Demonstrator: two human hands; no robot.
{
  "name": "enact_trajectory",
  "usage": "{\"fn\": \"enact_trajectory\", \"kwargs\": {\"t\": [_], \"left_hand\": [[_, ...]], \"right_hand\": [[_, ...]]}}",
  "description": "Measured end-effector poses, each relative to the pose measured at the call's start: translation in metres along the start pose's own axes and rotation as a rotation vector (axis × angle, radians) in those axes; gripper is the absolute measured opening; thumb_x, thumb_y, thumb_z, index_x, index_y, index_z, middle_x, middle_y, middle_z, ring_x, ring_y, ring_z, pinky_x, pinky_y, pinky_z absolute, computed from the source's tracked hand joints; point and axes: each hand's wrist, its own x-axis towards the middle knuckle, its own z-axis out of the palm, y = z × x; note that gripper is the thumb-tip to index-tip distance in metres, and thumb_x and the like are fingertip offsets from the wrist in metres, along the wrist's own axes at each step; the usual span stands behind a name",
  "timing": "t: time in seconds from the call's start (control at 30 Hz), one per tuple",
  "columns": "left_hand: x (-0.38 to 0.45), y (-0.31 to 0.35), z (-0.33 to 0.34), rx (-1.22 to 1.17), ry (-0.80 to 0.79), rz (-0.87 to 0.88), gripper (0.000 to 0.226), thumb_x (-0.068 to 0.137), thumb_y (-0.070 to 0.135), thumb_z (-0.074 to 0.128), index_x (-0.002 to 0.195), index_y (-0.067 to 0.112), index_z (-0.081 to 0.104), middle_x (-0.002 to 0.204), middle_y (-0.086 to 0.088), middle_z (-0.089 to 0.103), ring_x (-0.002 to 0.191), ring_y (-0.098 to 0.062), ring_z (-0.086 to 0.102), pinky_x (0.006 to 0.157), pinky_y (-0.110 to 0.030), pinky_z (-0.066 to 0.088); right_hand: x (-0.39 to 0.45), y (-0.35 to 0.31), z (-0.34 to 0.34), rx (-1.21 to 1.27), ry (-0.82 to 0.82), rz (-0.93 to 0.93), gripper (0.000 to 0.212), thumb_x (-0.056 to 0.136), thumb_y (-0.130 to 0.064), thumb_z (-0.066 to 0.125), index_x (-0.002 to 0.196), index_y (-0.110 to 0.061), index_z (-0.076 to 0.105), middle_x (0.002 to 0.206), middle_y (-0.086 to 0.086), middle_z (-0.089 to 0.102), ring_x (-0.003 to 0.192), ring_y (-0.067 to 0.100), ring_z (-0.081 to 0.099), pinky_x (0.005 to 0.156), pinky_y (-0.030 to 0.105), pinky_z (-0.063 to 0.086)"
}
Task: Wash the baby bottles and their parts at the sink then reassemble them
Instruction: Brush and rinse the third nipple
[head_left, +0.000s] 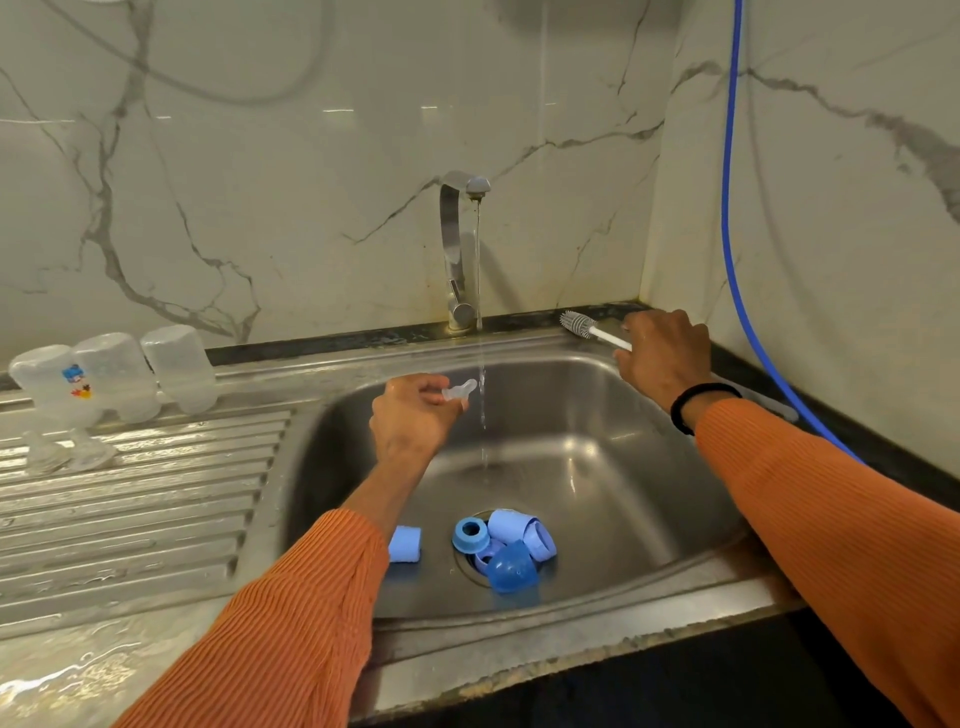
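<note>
My left hand (415, 413) pinches a clear silicone teat (460, 389) over the steel sink (597, 467), just left of the thin stream running from the tap (460, 249). At the sink's back right rim, my right hand (662, 356) grips the white handle of a grey bottle brush (579, 323), whose head points left. Several blue caps and rings (506, 545) lie over the drain, and one pale blue cap (405, 543) lies apart to their left. Three clear bottles (117, 371) stand upside down on the drainboard, with two clear teats (67, 452) in front of them.
The ribbed drainboard (156, 499) on the left is wet. A blue hose (737, 260) hangs down the right wall to the dark counter behind my right arm. Marble-patterned walls close the corner behind the sink.
</note>
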Motion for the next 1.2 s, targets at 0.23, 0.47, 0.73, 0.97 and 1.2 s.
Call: {"fn": "enact_trajectory", "kwargs": {"t": [0.23,0.47,0.73,0.97,1.2], "left_hand": [[0.004,0.002,0.008,-0.299,-0.065,-0.266,0.035,0.083,0.012,0.083,0.117,0.015,0.073,0.099,-0.002,0.07,0.093,-0.017,0.071,0.089,-0.033,0.061],[0.015,0.032,0.04,-0.889,-0.299,-0.488,0.021,0.1,0.0,0.057,0.09,0.01,0.072,0.071,-0.006,0.069,0.06,-0.012,0.06,0.059,-0.024,0.051],[0.027,0.018,0.034,-0.979,-0.289,-0.46,0.036,0.098,0.009,0.065,0.128,0.028,0.064,0.111,-0.006,0.075,0.095,-0.02,0.067,0.077,-0.033,0.055],[0.032,0.007,0.036,-0.238,-0.177,0.338,0.041,0.1,0.011,0.061,0.14,0.018,0.061,0.123,-0.006,0.071,0.106,-0.014,0.069,0.09,-0.031,0.058],[0.017,0.033,0.032,0.024,0.071,0.785,0.043,0.087,-0.01,0.05,0.111,0.011,0.079,0.093,-0.005,0.078,0.081,-0.014,0.068,0.077,-0.023,0.054]], "right_hand": [[-0.012,-0.047,-0.025,0.34,0.014,-0.286,0.031,0.096,-0.025,0.069,0.122,-0.008,0.072,0.115,0.015,0.072,0.106,0.035,0.062,0.092,0.043,0.051],[-0.035,-0.113,-0.009,0.748,-0.385,-0.301,0.038,0.105,-0.034,0.057,0.143,-0.029,0.06,0.136,0.004,0.066,0.112,0.014,0.068,0.092,0.021,0.048],[-0.026,-0.11,0.009,0.884,-0.3,-0.208,0.029,0.098,-0.014,0.067,0.124,-0.027,0.069,0.119,-0.006,0.07,0.108,0.01,0.067,0.092,0.026,0.056],[-0.022,-0.111,0.015,1.441,-0.429,0.197,0.02,0.088,-0.01,0.081,0.104,-0.012,0.069,0.099,0.014,0.077,0.093,0.031,0.077,0.087,0.047,0.063],[-0.029,-0.118,0.012,1.344,-0.438,0.072,0.018,0.1,-0.008,0.066,0.104,-0.025,0.068,0.097,0.009,0.075,0.085,0.022,0.071,0.079,0.045,0.063]]}}
